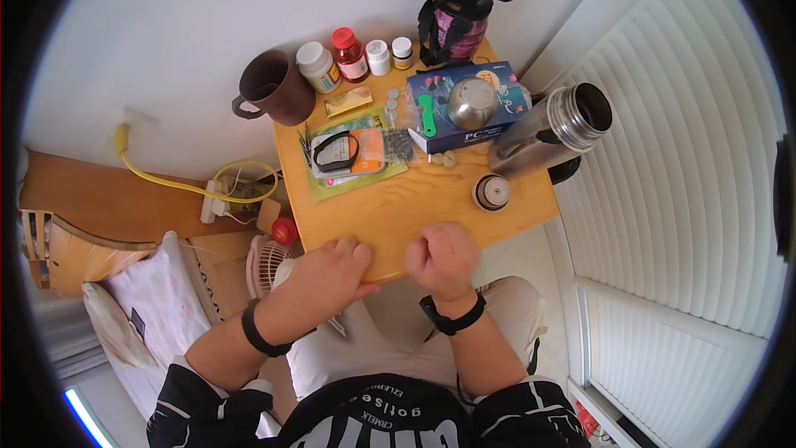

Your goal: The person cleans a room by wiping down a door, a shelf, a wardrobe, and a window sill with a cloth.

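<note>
My left hand rests at the near left edge of the small wooden table, its fingers loosely bent and the thumb apart; nothing shows in it. A little to the right, my right hand is curled into a fist over the near edge, and no object shows in it. Beyond it, a round steel-rimmed stopper sits on the tabletop. Behind that stands a tall steel thermos flask with its mouth uncovered. A domed steel cup rests on a blue box, beside a green plastic tool.
Along the back are a brown mug, several pill bottles and a strapped pink-and-black bottle. A black band lies on packages at left. Left of the table are a yellow cable and pink fan; white folding panels stand right.
</note>
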A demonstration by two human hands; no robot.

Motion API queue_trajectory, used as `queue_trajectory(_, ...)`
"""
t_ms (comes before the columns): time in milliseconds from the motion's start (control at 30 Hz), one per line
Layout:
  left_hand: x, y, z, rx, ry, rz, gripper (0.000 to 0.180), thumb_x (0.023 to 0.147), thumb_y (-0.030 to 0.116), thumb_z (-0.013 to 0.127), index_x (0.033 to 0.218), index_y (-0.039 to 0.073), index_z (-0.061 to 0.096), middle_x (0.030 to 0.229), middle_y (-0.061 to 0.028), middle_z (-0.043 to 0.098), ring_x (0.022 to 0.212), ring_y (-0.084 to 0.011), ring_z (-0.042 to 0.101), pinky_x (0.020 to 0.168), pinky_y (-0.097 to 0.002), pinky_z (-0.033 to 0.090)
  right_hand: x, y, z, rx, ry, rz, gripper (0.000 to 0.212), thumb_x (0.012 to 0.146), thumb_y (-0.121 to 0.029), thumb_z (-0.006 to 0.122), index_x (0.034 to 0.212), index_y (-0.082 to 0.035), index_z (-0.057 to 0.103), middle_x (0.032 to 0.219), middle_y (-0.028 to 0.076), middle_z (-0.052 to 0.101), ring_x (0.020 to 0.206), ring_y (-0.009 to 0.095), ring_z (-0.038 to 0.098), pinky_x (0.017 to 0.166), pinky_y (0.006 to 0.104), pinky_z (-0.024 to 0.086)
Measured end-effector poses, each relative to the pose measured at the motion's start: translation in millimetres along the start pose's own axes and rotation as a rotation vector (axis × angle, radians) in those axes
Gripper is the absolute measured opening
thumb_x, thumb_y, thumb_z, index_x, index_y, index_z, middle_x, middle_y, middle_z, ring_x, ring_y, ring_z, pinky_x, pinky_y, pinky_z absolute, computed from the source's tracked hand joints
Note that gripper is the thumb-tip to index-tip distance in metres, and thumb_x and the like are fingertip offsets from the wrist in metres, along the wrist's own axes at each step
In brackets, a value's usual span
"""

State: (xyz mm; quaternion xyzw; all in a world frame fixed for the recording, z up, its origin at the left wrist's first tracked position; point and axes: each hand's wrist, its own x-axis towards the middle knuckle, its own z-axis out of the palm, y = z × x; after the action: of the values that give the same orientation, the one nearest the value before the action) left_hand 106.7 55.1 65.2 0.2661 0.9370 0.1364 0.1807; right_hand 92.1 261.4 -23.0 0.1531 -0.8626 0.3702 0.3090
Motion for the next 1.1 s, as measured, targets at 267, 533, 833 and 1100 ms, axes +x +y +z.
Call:
queue_trajectory(267, -3.5, 0.0, 2.0, -0.012, 0.042, -0.007, 0.047, 0.08, 0.038, 0.081, 0.095, 0.003, 0.054, 0.093, -0.0159, 0.06, 0.085, -0.0351, 0.067, 0.072, -0.0419, 0.056, 5.4, -4.4, -2.3, -0.053, 0.01, -0.013, 0.018, 0.069, 0.003, 0.065, 0.083, -0.007, 0.059, 0.072, 0.009, 0.055, 0.062, 0.028, 0.057, 0.054, 0.037, 0.047)
queue_trajectory(533, -7.4, 0.5, 3.9, -0.006, 0.068, 0.012, 0.05, 0.08, 0.041, 0.08, 0.097, 0.002, 0.055, 0.095, -0.0174, 0.062, 0.087, -0.0376, 0.067, 0.074, -0.0444, 0.055, 8.5, -8.0, -5.8, -0.092, -0.006, -0.001, 0.016, 0.072, 0.0, 0.066, 0.081, -0.008, 0.057, 0.072, 0.009, 0.053, 0.062, 0.029, 0.056, 0.054, 0.0385, 0.046)
queue_trajectory(833, 48.8, -5.8, 3.5, -0.246, 0.307, 0.041, 0.02, 0.095, 0.018, 0.06, 0.105, 0.001, 0.058, 0.087, -0.0245, 0.069, 0.085, -0.0437, 0.067, 0.075, -0.05, 0.054, 21.8, -25.4, 0.6, -0.161, -0.08, 0.314, 0.01, 0.085, -0.005, 0.066, 0.093, -0.004, 0.061, 0.081, 0.012, 0.063, 0.073, 0.034, 0.063, 0.061, 0.0426, 0.05)
queue_trajectory(1100, 120.3, -5.6, 19.6, -0.485, 0.528, -0.067, 0.021, 0.094, 0.016, 0.064, 0.112, 0.005, 0.06, 0.088, -0.0242, 0.071, 0.082, -0.0438, 0.069, 0.07, -0.0512, 0.054, 41.0, -24.2, 11.7, -0.35, -0.03, 0.33, 0.041, 0.093, -0.009, 0.059, 0.134, -0.005, 0.055, 0.139, 0.017, 0.054, 0.096, 0.039, 0.068, 0.071, 0.0457, 0.058)
